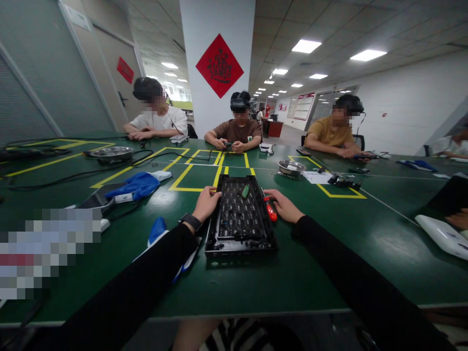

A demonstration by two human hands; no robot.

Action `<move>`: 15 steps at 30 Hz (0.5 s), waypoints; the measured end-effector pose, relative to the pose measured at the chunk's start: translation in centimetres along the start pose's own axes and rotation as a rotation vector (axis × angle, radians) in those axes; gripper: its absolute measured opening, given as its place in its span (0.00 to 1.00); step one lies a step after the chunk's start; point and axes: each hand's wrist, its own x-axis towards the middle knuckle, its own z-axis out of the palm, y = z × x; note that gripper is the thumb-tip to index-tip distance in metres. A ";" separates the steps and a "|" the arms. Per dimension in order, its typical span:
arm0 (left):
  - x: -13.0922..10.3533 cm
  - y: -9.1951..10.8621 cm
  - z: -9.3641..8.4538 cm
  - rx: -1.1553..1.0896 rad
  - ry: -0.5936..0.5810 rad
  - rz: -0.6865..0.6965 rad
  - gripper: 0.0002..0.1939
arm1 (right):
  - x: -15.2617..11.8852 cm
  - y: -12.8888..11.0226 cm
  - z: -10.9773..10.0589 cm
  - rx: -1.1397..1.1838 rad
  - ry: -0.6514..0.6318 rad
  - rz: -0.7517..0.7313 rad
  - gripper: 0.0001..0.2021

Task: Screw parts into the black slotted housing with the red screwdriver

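Black rectangular tray (241,251) at twelve o'clock, small green circuit board (245,190) inside. Left hand (206,204) half-curled at tray's ten-o'clock edge, seemingly steadying; right hand (285,204) loosely curled, two o'clock, by red-handled tool (271,212). Both grips unclear.

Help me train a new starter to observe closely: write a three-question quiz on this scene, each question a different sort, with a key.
1. What lies inside the black case?
A) a metal bowl
B) a small green board
C) a blue glove

2. True or false: the left hand is at the side of the case, with a dark band on its wrist.

3. Fill in the colour: beside the case, near the fingers of the right hand, lies a bright ____ object.

Key: 1 B; 2 true; 3 red.
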 end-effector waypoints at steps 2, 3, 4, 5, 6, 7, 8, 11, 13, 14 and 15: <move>0.0 0.0 0.0 -0.002 0.000 -0.001 0.19 | 0.0 0.1 0.0 -0.011 0.022 0.023 0.30; 0.1 0.0 0.1 -0.006 0.004 -0.007 0.19 | 0.0 0.2 0.0 -0.026 0.020 0.032 0.28; 0.1 0.0 0.1 -0.013 0.010 -0.015 0.19 | 0.1 0.2 0.0 -0.044 0.010 0.039 0.27; 0.2 0.0 0.2 -0.022 0.016 -0.022 0.19 | 0.1 0.2 0.0 -0.061 -0.007 0.043 0.25; 0.3 0.0 0.2 -0.033 0.022 -0.027 0.19 | 0.2 0.1 -0.1 -0.075 -0.024 0.047 0.23; 0.3 -0.1 0.2 -0.047 0.027 -0.029 0.18 | 0.2 0.1 -0.1 -0.083 -0.036 0.050 0.22; 0.3 -0.1 0.2 -0.067 0.031 -0.029 0.18 | 0.2 0.0 -0.1 -0.087 -0.041 0.055 0.21; 0.0 0.0 0.3 -0.167 0.055 -0.043 0.16 | 0.2 -0.3 -0.2 -0.078 -0.041 0.071 0.22; -0.2 0.2 0.3 -0.274 0.098 -0.096 0.14 | 0.2 -0.5 -0.3 -0.075 -0.039 0.081 0.22; -0.2 0.3 0.2 -0.330 0.124 -0.132 0.12 | 0.1 -0.6 -0.3 -0.075 -0.038 0.085 0.21; -0.1 0.5 0.1 -0.368 0.147 -0.171 0.10 | 0.1 -0.6 -0.4 -0.075 -0.036 0.089 0.21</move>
